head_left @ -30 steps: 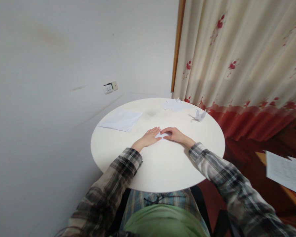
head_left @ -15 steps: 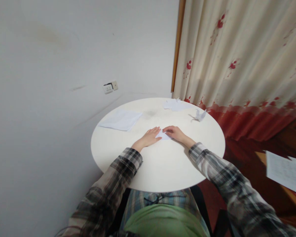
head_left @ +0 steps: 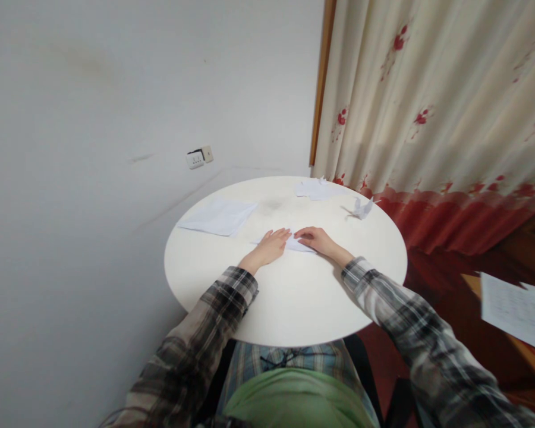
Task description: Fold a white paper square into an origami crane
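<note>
From just beyond the six-o'clock edge of a round, white desk (head_left: pixel 289 309), the head-worn camera looks forward and down, facing a flat, pale-grey wall (head_left: pixel 258 89).

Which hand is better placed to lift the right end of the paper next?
Probably the right hand: its curled fingers are at the right part of the paper. The left hand lies flat over the left part, so it seems better suited to steadying.

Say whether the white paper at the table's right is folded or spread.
Folded: the paper crane has pointed wings standing up from the tabletop.
</note>
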{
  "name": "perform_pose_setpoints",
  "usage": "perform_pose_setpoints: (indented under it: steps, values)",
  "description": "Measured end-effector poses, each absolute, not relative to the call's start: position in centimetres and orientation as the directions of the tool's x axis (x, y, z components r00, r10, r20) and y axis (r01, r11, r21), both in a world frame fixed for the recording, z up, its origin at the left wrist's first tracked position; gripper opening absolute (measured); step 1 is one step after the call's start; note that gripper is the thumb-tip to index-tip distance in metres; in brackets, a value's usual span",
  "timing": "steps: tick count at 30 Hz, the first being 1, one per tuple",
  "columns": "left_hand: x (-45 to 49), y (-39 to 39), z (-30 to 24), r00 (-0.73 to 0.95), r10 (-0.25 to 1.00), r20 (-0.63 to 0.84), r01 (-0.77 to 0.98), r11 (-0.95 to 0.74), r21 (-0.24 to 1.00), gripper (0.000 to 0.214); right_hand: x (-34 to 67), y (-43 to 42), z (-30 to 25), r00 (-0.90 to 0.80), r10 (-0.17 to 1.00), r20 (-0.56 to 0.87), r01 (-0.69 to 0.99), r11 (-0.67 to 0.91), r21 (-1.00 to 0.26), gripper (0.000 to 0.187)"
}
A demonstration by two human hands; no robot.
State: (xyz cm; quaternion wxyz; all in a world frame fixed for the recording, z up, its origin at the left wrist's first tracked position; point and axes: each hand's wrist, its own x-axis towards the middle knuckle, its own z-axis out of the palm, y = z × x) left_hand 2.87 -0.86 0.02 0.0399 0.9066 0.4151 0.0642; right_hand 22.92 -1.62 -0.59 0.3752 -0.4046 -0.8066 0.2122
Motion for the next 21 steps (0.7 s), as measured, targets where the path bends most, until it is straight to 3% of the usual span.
perform_pose_setpoints:
  steps: [11, 21]
  values:
    - [3.1, -1.2, 0.4, 0.552, 0.810, 0.196, 0.802, -0.581, 0.138, 0.043, 22.6, -2.2, 0.1, -0.503, 0.781, 0.369, 0.371, 0.581, -0.724, 0.031]
    - [2.6, -0.8, 0.4, 0.544, 0.829, 0.130, 0.815, -0.559, 0.153, 0.044, 22.7, -2.6, 1.0, -0.578, 0.760, 0.298, 0.333, 0.552, -0.764, 0.043]
